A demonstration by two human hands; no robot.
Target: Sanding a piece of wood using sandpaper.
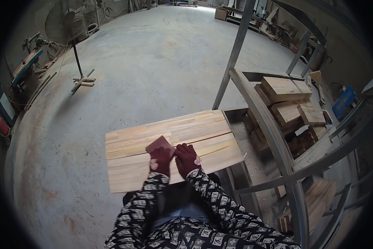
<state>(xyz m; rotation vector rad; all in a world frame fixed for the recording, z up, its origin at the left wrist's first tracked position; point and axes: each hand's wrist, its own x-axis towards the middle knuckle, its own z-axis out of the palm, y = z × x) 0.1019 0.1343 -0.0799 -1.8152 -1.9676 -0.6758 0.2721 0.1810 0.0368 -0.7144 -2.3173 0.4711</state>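
My left hand [160, 159], in a maroon knit glove, presses a reddish-brown square of sandpaper [158, 143] against a light wooden board [128, 159]. Its fingers lie over the sheet's near part and are slightly blurred. Close beside it, my right hand [187, 159], gloved alike, rests on the wood with its fingers laid down, its thumb side close to the sheet's right corner. Whether that thumb touches the sheet I cannot tell. Several boards lie side by side in front of me, with narrow dark gaps between some of them.
A grey metal frame rack [273, 145] stands close on my right, its upright rising past the boards' far right corner. Stacked wooden blocks [286, 89] sit inside it. On the far left stands a large pedestal fan [79, 68]. Concrete floor [153, 70] stretches ahead.
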